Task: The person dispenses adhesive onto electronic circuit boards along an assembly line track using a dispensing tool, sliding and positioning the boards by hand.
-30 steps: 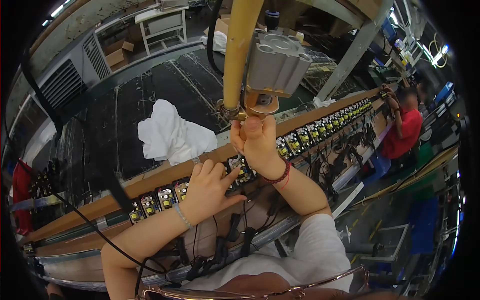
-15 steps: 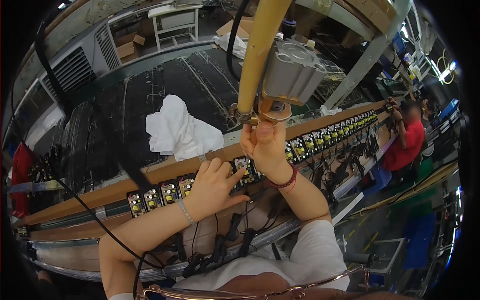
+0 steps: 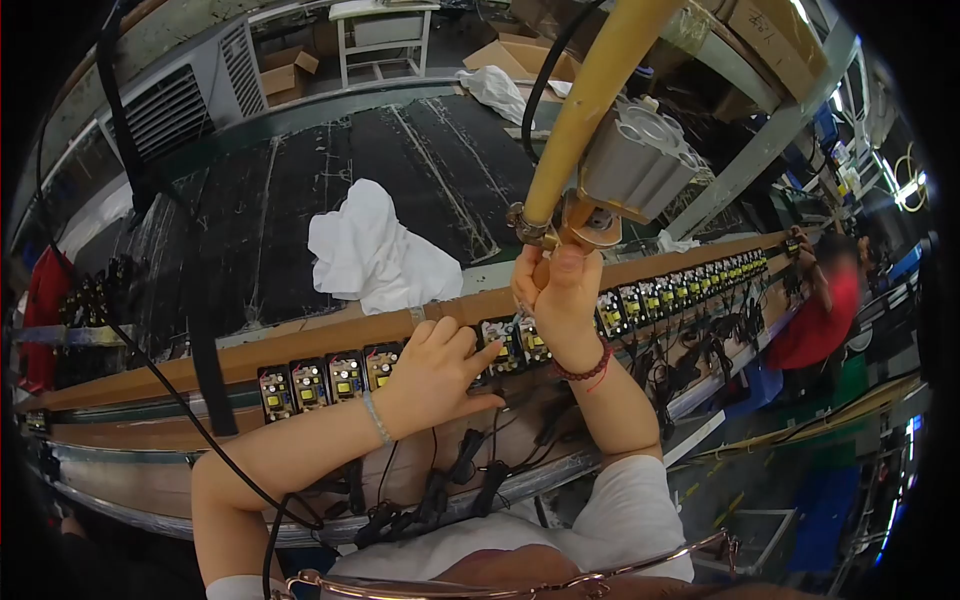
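A long row of small circuit boards in black cases (image 3: 345, 378) lies along a brown rail. My left hand (image 3: 432, 378) rests over the row, its fingers apart, with the index finger and thumb around the near side of one board (image 3: 500, 346). My right hand (image 3: 562, 300) is raised above the row, its fingers wrapped round something under the brass fitting at the lower end of a yellow pole (image 3: 590, 110); what it holds is mostly hidden. Beside the pole hangs a grey metal cylinder block (image 3: 640, 160).
Black cables with plugs (image 3: 435, 495) hang along the near edge. A white cloth (image 3: 375, 255) lies on the dark belt (image 3: 240, 230) beyond the rail. A person in red (image 3: 820, 310) stands at the row's far right. A black strap (image 3: 208, 385) hangs at left.
The view has shifted, so the pole, cylinder and both hands appear farther right. Both hands keep nearly the same pose, the right by the fitting and the left at the board.
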Demonstrator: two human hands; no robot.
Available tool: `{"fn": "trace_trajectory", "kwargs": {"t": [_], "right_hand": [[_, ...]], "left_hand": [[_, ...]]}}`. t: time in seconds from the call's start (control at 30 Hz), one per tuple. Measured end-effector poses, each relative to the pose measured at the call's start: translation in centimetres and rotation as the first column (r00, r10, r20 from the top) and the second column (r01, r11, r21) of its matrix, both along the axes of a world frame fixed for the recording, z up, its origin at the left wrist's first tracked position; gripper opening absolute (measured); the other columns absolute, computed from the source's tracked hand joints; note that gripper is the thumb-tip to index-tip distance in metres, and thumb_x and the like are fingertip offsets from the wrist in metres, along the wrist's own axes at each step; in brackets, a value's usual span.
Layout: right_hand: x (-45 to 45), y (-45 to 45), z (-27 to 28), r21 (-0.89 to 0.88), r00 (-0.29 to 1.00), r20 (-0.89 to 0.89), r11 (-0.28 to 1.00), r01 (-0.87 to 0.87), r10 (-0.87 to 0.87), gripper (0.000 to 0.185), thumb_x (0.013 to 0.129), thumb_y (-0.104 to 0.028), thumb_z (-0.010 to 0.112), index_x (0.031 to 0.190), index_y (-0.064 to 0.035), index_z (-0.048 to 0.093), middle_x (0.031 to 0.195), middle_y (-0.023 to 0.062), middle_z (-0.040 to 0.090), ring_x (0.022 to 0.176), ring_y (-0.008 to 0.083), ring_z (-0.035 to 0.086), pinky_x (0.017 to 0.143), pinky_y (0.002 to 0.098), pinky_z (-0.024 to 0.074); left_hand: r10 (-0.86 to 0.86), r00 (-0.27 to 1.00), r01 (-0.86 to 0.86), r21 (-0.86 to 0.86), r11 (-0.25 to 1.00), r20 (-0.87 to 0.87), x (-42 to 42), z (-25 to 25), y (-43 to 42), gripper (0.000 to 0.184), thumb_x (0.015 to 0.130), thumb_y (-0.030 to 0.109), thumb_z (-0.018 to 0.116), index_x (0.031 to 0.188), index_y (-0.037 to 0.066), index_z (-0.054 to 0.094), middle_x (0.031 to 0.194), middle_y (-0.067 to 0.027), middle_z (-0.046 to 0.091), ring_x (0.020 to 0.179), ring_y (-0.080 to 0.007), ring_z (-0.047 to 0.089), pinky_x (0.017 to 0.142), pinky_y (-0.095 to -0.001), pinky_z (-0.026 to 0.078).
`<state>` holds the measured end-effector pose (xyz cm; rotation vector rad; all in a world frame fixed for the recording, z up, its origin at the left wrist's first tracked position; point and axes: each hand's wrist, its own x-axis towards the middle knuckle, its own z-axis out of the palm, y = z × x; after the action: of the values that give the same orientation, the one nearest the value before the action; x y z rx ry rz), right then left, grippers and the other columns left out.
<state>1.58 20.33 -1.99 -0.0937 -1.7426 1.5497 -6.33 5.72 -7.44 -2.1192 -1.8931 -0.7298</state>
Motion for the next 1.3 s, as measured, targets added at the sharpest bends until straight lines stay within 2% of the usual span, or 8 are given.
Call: {"fn": "trace_trajectory", "kwargs": {"t": [0.33,0.43,0.53,0.67,0.77,0.87,0.97,1.3], "right_hand": [[0.0,0.0,0.1,-0.041,1.0,0.027,0.999,0.006,-0.005,0.072,0.083,-0.065,0.043,0.106,0.0026,0.045,0.048,0.0006,0.036,0.039,0.0087,0.035,0.038,0.0218,0.0288],[0.1,-0.1,0.8,-0.051,0.999,0.035,0.998,-0.03,0.032,0.076,0.081,-0.068,0.042,0.106,0.0043,0.046,0.048,-0.0002,0.036,0.038,0.0085,0.035,0.038,0.0217,0.0277],[-0.2,-1.1,1.7,-0.062,0.997,0.054,0.996,-0.059,0.063,0.081,0.079,-0.072,0.041,0.105,0.0044,0.046,0.048,-0.0007,0.036,0.038,0.0087,0.034,0.038,0.0217,0.0272],[-2.0,-3.3,1.8,-0.082,0.994,0.042,0.992,-0.095,0.099,0.083,0.077,-0.075,0.04,0.101,0.0046,0.047,0.049,-0.0005,0.036,0.039,0.0089,0.035,0.039,0.0218,0.0278],[-2.9,-4.2,0.8,-0.089,0.991,-0.01,0.987,-0.13,0.13,0.079,0.08,-0.071,0.04,0.097,0.0052,0.046,0.047,0.0002,0.037,0.038,0.0091,0.035,0.039,0.0213,0.0284],[-3.2,-4.8,0.5,-0.033,0.994,0.01,0.994,-0.106,0.107,0.077,0.081,-0.069,0.041,0.095,0.0059,0.046,0.046,0.001,0.038,0.037,0.0091,0.036,0.038,0.0209,0.0286],[-3.4,-5.2,0.3,-0.043,0.995,0.021,0.994,-0.096,0.097,0.075,0.082,-0.067,0.041,0.095,0.0068,0.046,0.046,0.0017,0.038,0.037,0.0089,0.037,0.037,0.0203,0.029],[-3.6,-4.7,-0.6,-0.07,0.999,-0.012,0.996,-0.054,0.053,0.064,0.082,-0.068,0.041,0.084,-0.0041,0.043,0.046,0.0019,0.036,0.037,0.0113,0.035,0.037,0.0244,0.0295]], "left_hand": [[0.0,1.0,0.0,0.001,1.0,-0.015,0.4,0.6,-0.8,0.057,0.062,0.045,0.072,0.103,0.006,0.063,0.079,-0.0055,0.045,0.081,-0.022,0.043,0.072,-0.0323,0.036],[0.063,0.998,-0.063,0.016,0.998,-0.016,1.7,1.3,-3.0,0.055,0.066,0.043,0.069,0.105,0.004,0.062,0.085,-0.0072,0.05,0.085,-0.0229,0.046,0.074,-0.0327,0.037],[0.161,0.987,-0.16,-0.029,0.987,0.013,2.4,1.2,-5.6,0.055,0.073,0.042,0.065,0.112,0.003,0.059,0.11,-0.0088,0.055,0.089,-0.0246,0.047,0.077,-0.0341,0.038],[0.208,0.978,-0.203,-0.104,0.974,0.033,2.6,1.9,-6.0,0.064,0.073,0.045,0.063,0.117,-0.001,0.054,0.118,-0.0114,0.053,0.089,-0.0239,0.048,0.076,-0.033,0.04],[0.158,0.987,-0.155,-0.112,0.982,0.019,2.6,1.2,-5.6,0.075,0.075,0.049,0.06,0.127,-0.003,0.044,0.128,-0.0157,0.047,0.079,-0.0233,0.056,0.062,-0.0305,0.048],[0.116,0.993,-0.116,-0.284,0.952,-0.019,2.3,0.3,-5.7,0.074,0.077,0.051,0.058,0.126,-0.002,0.045,0.132,-0.018,0.044,0.063,-0.023,0.06,0.052,-0.0303,0.049],[0.068,0.997,-0.058,-0.288,0.956,0.023,1.6,0.0,-5.8,0.073,0.078,0.051,0.057,0.126,-0.002,0.046,0.135,-0.0197,0.04,0.051,-0.0227,0.06,0.046,-0.0303,0.048],[0.054,0.998,-0.047,-0.249,0.967,0.024,1.3,-0.4,-5.8,0.071,0.078,0.05,0.058,0.125,-0.002,0.047,0.136,-0.0197,0.039,0.047,-0.0226,0.058,0.044,-0.0308,0.047]]}}
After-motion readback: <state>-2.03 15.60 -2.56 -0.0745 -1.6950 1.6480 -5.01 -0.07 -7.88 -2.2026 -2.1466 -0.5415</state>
